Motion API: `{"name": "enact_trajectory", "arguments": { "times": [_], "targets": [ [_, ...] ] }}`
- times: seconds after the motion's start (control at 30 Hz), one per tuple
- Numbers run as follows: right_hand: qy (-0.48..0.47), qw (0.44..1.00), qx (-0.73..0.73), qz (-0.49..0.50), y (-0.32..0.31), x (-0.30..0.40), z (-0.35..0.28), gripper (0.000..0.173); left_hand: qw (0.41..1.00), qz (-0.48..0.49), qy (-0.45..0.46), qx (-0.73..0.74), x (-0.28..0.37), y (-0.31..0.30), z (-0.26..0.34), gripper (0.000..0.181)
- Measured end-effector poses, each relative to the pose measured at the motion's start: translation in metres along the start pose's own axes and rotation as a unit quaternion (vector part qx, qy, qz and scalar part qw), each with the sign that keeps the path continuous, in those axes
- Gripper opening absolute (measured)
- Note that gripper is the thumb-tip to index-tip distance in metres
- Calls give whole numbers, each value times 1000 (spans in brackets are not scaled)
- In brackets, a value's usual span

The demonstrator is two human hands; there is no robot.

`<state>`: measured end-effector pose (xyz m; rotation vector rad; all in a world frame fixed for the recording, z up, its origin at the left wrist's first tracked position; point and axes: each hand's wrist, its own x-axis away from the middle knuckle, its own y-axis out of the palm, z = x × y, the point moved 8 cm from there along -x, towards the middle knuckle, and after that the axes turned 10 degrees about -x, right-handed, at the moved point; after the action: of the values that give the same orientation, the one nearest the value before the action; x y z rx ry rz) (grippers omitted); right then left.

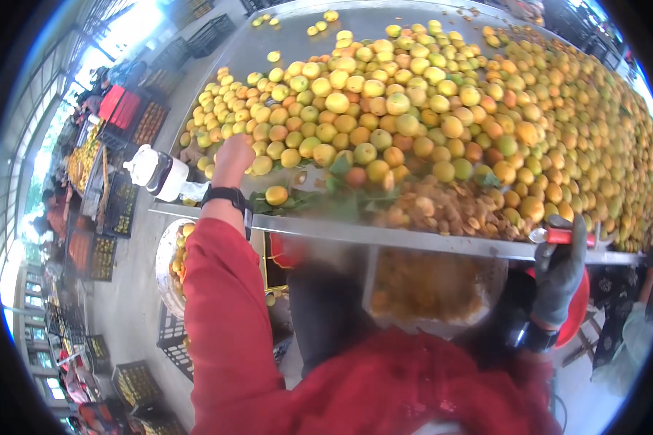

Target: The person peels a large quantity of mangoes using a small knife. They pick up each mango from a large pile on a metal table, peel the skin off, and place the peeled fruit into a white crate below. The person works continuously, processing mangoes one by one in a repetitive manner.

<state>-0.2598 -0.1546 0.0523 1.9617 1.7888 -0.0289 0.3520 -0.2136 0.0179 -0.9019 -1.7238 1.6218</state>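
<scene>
A large heap of apricots (370,109) covers the metal table (359,229) before me. At the heap's left end is my bare left hand (235,155), bent down among the fruit. Its fingers are hidden, so I cannot tell whether it grips an apricot. My right hand (558,272), in a grey glove, holds a small tool with a red handle (563,236) over the table's front edge. Left of that tool lies a brown pile of apricot pits and scraps (449,206). A single apricot (276,195) rests by green leaves (340,206) near the edge.
A white bottle (155,171) lies at the table's left corner. Below stand a white basket (166,272) of fruit, a black crate (174,340), a blurred tub (435,285) of orange pieces and a red basin (578,315). People and crates (136,383) are at left; another person (639,326) sits at right.
</scene>
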Motion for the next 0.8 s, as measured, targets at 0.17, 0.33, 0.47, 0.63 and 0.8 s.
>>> {"name": "enact_trajectory", "arguments": {
  "times": [0.17,0.33,0.47,0.63,0.8],
  "targets": [
    [76,995,-63,11,-11,-19,35,39,993,-95,-5,-70,-20,20,-12,63],
    [-6,1000,12,20,-1,-27,43,35,987,-113,-32,-113,-18,16,17,62],
    [72,994,-71,43,-1,-28,55,34,978,-112,-28,-174,-14,22,33,57],
    [112,987,-78,81,1,-29,54,33,978,-91,24,-187,-8,22,60,39],
    [94,989,-99,60,-25,-39,52,34,986,-90,137,2,-11,2,85,22]
  ]
}}
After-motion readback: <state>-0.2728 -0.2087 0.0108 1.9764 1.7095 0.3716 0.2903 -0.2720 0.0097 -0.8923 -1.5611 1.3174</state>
